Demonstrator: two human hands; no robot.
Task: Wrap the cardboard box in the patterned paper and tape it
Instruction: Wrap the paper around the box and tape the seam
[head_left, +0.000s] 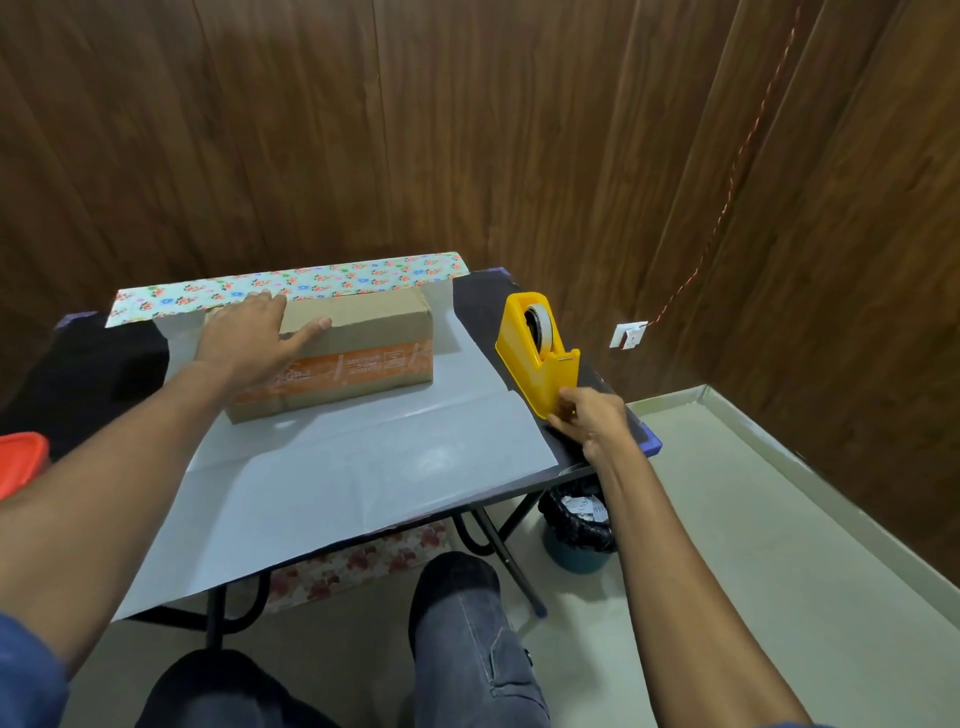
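Note:
A brown cardboard box (363, 332) with an orange printed band lies on the wrapping paper (363, 467), which is spread white side up over the table. The paper's far edge is folded up against the box and shows its floral pattern (332, 283). My left hand (249, 338) rests flat on the box's top left, fingers spread, the fingertips touching the floral flap. My right hand (592, 421) holds the near end of a yellow tape dispenser (537, 353) at the table's right edge; its fingers curl at the dispenser's cutter end.
The small dark table (644, 441) stands against a wood-panelled wall. An orange lid (21, 460) shows at the left edge. Under the table's right side stands a bin with a black liner (576, 525). My knees are below the near edge.

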